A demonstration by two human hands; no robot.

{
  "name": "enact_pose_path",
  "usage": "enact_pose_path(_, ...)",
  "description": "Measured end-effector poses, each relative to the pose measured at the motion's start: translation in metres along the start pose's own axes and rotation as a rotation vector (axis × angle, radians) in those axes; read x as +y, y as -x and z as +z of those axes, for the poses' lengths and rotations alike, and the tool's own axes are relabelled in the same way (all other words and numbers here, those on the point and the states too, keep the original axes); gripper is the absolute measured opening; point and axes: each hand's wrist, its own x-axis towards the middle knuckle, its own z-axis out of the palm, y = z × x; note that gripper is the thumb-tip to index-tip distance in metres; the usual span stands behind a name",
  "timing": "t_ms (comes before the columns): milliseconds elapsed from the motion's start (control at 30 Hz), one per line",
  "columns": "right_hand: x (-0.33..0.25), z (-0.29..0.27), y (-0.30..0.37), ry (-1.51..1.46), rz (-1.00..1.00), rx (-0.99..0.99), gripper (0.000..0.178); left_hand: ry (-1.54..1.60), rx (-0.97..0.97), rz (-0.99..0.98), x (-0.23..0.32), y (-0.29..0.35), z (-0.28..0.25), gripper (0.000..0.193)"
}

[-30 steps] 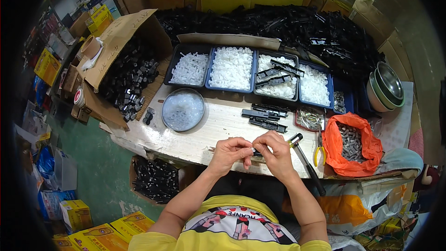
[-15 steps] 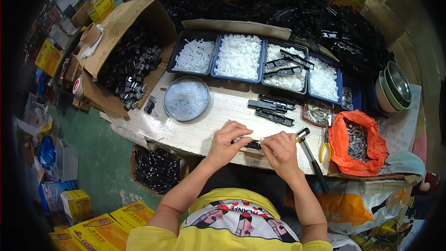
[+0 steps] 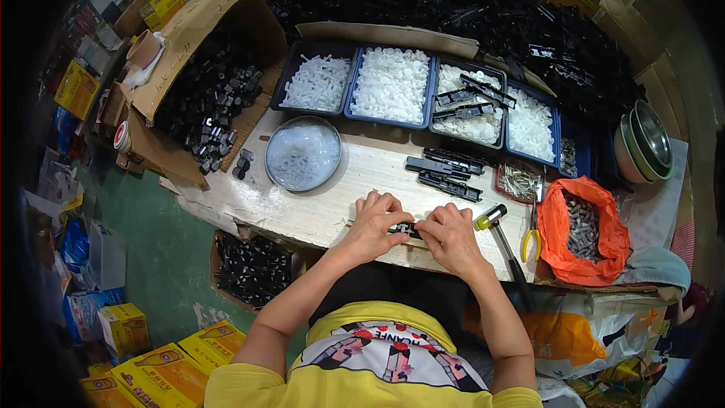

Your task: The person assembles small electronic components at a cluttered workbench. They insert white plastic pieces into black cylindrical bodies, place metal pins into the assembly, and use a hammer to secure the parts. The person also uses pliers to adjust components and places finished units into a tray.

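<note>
Before us stands a white worktable (image 3: pixel 370 174), with a heap of black parts (image 3: pixel 453 11) beyond its back edge and a cardboard box (image 3: pixel 192 41) at its left end. We see a row of trays (image 3: pixel 388 122) along the back edge, an orange bag (image 3: pixel 556 228) at the right front corner, and a round dish (image 3: pixel 300 188) left of centre. A hammer (image 3: pixel 518 273) lies right of the hands, its handle overhanging the front edge. There, too, we find the left hand (image 3: pixel 373 228) and the right hand (image 3: pixel 451 237), fingertips pinching opposite ends of a small black piece (image 3: pixel 406 230); we cannot tell whether it touches the tabletop. We judge that uneven finger pressure could tip it, and being so near the edge, it could drop off; a wrist swinging right could knock the hammer down.
</note>
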Motion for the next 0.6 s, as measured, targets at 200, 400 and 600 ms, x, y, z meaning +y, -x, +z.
enact_pose_path(200,0.009,-0.009,0.006,-0.053,0.073,0.075,0.011,-0.198,-0.110,0.054,0.009,-0.013,-0.005,0.025)
enact_pose_path(400,0.076,-0.047,0.030,0.128,0.262,0.350,0.006,-0.319,-0.176,0.298,0.043,-0.066,-0.014,0.024)
enact_pose_path(600,0.127,-0.066,0.030,0.412,0.489,0.242,0.009,-0.393,0.053,0.436,0.084,-0.210,0.053,0.017)
